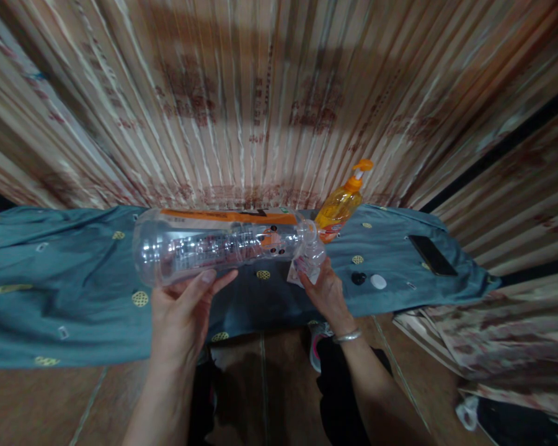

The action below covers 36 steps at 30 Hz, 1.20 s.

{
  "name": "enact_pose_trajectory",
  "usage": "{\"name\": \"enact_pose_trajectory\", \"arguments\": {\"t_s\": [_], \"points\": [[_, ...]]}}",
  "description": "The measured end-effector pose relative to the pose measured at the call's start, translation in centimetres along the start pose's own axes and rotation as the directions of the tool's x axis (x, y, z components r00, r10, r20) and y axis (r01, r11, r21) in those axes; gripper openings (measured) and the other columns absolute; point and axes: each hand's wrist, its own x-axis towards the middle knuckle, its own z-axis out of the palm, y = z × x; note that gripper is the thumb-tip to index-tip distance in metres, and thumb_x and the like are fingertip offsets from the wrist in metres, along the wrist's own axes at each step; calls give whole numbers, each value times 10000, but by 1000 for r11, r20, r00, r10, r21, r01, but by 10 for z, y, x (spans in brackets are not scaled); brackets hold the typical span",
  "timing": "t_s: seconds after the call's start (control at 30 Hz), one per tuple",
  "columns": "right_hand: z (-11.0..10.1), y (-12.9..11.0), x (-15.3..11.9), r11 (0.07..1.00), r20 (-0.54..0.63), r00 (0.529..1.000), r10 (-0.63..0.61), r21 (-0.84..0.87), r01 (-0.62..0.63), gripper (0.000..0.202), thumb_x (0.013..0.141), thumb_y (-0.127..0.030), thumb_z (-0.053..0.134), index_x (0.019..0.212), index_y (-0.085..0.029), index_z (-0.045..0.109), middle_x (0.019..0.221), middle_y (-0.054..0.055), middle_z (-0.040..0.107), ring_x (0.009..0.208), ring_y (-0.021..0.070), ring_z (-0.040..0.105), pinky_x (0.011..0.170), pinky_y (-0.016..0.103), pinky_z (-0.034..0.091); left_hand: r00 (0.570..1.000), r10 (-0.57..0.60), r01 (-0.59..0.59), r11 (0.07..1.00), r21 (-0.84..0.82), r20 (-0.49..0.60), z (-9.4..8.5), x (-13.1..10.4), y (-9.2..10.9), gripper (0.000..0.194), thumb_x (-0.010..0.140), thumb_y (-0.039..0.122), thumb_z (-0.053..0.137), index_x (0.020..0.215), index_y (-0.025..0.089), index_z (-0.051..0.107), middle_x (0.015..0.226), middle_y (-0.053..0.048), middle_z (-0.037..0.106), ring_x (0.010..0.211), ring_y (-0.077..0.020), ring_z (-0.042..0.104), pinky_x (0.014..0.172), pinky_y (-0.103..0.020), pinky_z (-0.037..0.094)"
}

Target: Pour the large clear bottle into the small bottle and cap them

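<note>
Empty clear plastic bottle (214, 243), light, smooth, easily dented: left hand (181, 316) cradles its base with fingers loosely curled, right hand (324, 291) pinches the neck.

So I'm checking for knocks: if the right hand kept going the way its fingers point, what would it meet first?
Probably the orange pump bottle, standing just beyond the clear bottle's neck that the right hand grips; depth is unclear, so it may pass beside it.

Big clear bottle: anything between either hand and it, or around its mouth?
Nothing between. The left hand holds the big clear bottle from under its base end. The right hand presses a small clear bottle against its mouth. An orange pump bottle stands just behind.
</note>
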Motion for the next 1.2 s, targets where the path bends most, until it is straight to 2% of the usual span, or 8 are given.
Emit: {"name": "enact_pose_trajectory", "arguments": {"t_s": [0.27,0.43,0.57,0.73,0.83,1.03,1.2], "points": [[-2,-1,1,1000,4,1000,-5,3,5,498,898,-397,616,1256,-63,525,968,211,743,858,299,742,727,366,588,1000,-2,2,1000,9,7,-3,1,-2,366,512,226,947,721,211,646,721,40,698,717,-175,673,771,-467,644],[-1,-1,0,1000,9,1000,2,21,-2,468,896,-395,617,1250,-106,518,958,205,746,840,305,736,715,408,589,1000,5,-5,1000,10,13,-5,1,-3,375,524,239,949,736,202,640,744,36,696,746,-181,685,786,-487,640],[-1,0,0,999,10,1000,11,36,-11,469,899,-398,601,1263,-117,510,969,200,745,845,305,734,723,421,591,1000,-9,9,1000,-2,14,-4,1,-2,394,530,210,938,814,226,665,771,41,712,747,-183,695,756,-435,642],[0,1,0,1000,-5,1000,-9,10,9,551,912,-475,568,1263,-53,520,953,210,740,838,300,731,725,396,595,1000,-19,19,1000,-23,-18,-1,1,-2,394,489,212,956,755,215,666,715,46,708,687,-156,671,718,-415,653],[1,2,0,1000,-10,1000,-15,-4,15,553,927,-498,538,1259,-56,524,939,196,742,813,291,728,709,383,591,1000,-10,9,999,-35,-23,0,1,-3,419,473,220,964,780,225,680,729,43,713,707,-164,680,693,-395,654],[0,1,0,1000,9,1000,-6,10,6,500,910,-432,577,1252,-73,513,969,221,739,849,312,733,724,410,590,1000,-6,6,1000,-25,1,-2,2,-3,543,516,207,944,993,276,692,747,52,705,746,-186,697,717,-399,640],[-3,-2,1,1000,23,1000,8,28,-8,500,897,-378,609,1284,-88,481,1005,230,741,867,310,737,742,436,596,1000,-25,24,999,-32,-9,0,1,-3,487,496,203,949,897,251,677,764,47,700,753,-174,684,710,-385,640]]}}
